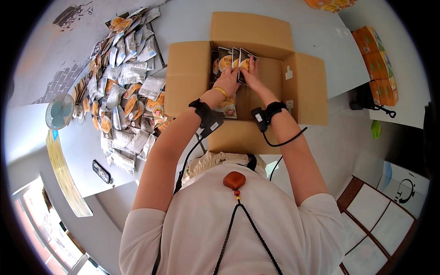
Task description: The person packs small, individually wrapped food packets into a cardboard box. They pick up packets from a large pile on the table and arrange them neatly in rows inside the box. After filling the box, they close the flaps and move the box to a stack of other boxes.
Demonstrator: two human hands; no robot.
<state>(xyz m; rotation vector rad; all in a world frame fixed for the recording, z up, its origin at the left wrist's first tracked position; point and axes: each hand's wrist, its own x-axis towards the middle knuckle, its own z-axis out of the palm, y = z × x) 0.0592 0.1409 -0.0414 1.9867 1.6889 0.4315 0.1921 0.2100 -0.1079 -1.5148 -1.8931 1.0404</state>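
Pendant (234, 180) hangs toward six o'clock; near twelve, half-curled left hand (228, 80) and right hand (253, 76) grasp packets (225, 58) inside the box (311, 89).

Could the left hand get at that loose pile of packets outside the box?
Probably yes: the loose pile lies beyond the outfolded left flap of the box. The left hand is at the packets inside, though, so it would have to clear that flap first.

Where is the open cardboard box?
In the head view, the cardboard box is at upper centre, just right of the heap of packets, with the left hand and right hand inside it.
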